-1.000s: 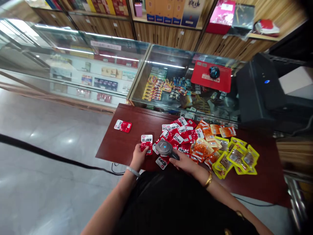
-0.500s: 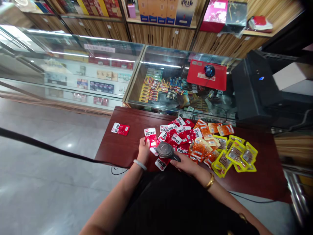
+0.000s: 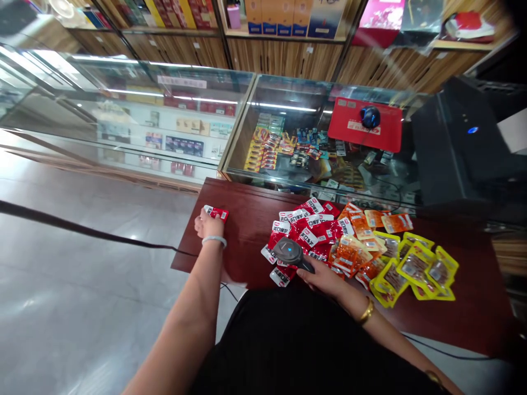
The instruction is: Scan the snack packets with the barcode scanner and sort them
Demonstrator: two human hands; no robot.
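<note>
My left hand point(image 3: 207, 225) reaches to the far left of the dark red table point(image 3: 242, 241), its fingers closed on a red snack packet point(image 3: 217, 213) lying there. My right hand point(image 3: 323, 276) grips the handle of a grey barcode scanner point(image 3: 289, 250), whose blue-lit head hovers over the near edge of a heap of red packets point(image 3: 307, 233). Orange packets point(image 3: 354, 247) and yellow packets point(image 3: 415, 263) spread out to the right of the red ones.
A glass display counter point(image 3: 288, 137) stands behind the table, with a red mouse pad point(image 3: 349, 131) and a mouse point(image 3: 370, 116) on it. A black box-shaped machine point(image 3: 457, 148) sits at the right. A black cable point(image 3: 82, 230) crosses the tiled floor on the left.
My left hand carried a red packet from beside the scanner leftward to the far left of the table, where another packet lay. The scanner hand has stayed almost still.
</note>
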